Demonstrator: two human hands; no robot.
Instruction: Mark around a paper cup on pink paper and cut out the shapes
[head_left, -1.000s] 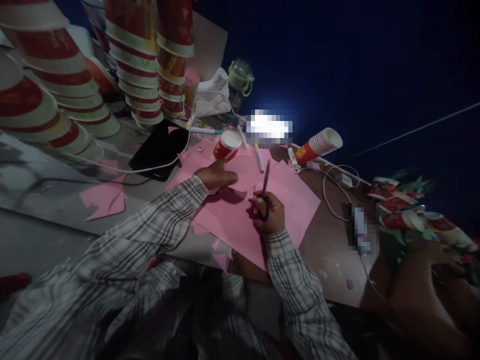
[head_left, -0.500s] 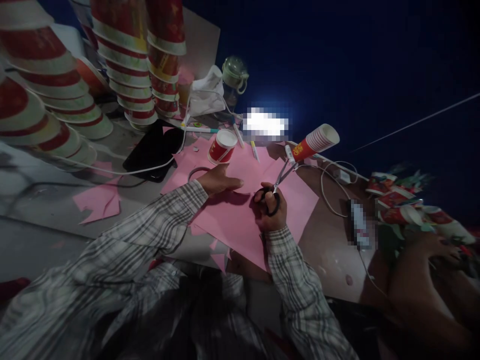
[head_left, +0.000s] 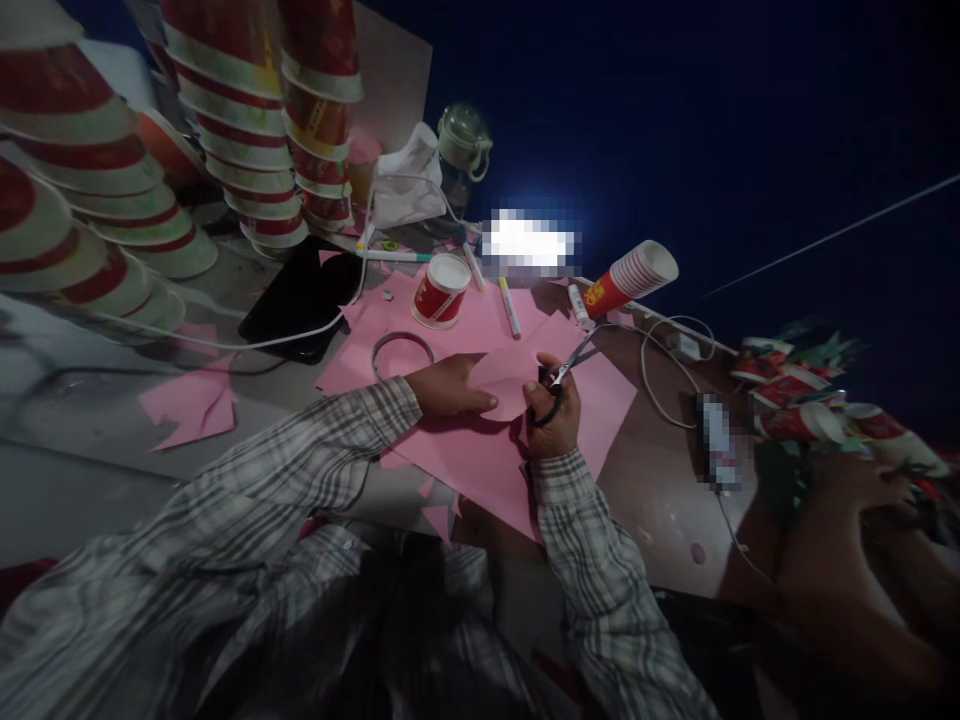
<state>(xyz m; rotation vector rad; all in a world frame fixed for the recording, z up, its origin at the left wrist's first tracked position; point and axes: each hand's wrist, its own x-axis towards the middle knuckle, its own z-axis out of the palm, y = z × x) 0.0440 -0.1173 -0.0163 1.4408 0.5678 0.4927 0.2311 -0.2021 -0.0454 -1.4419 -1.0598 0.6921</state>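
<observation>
Yellow characters were printed on the tilted cup stack (head_left: 634, 277) and pale marks on the single cup (head_left: 440, 292); none could be read.

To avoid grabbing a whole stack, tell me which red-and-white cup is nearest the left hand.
The lone cup, upright on the pink paper just beyond the left hand. It stands singly, whereas the tilted stack holds several nested cups.

Your left hand (head_left: 450, 385) is holding a pink paper piece (head_left: 504, 382) above the bench (head_left: 660, 500), while your right hand (head_left: 553, 410) is gripping scissors (head_left: 556, 383).
</observation>
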